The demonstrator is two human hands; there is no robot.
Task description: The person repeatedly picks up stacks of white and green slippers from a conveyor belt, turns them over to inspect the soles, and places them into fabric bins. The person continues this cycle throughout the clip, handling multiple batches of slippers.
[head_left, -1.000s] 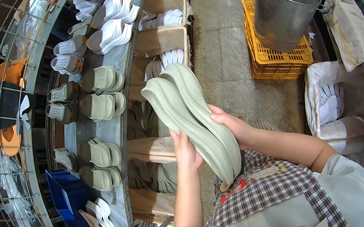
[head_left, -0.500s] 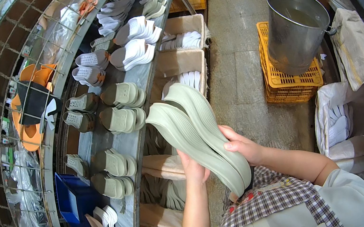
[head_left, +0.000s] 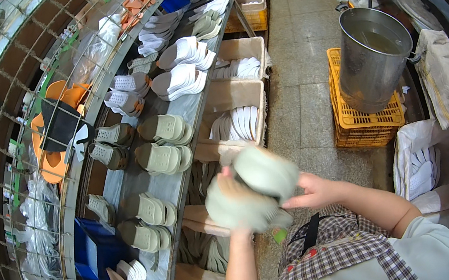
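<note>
Two stacks of pale green shoe soles (head_left: 266, 174) are between my hands in front of my apron, smeared by motion. The left stack (head_left: 221, 209) is tilted against my left hand (head_left: 226, 174), which is closed on it; most of that hand is hidden behind the soles. Along the right edge of the other stack, my right hand (head_left: 313, 190) grips with thumb and fingers. To the left, more pale green soles (head_left: 165, 157) lie in small stacks on the metal shelf (head_left: 182, 185).
Bins with white soles (head_left: 237, 124) line the shelf's underside. A steel bucket of liquid (head_left: 368, 59) stands on yellow crates (head_left: 368, 128) at the right of the aisle. A blue bin (head_left: 97, 250) and wire mesh (head_left: 0, 112) are at left; another sole-filled bin (head_left: 419, 167) is at right.
The soles have swung from a long, side-by-side slant to a foreshortened, blurred pose with their ends apart. My right hand has shifted slightly down and right. The view has tilted.
</note>
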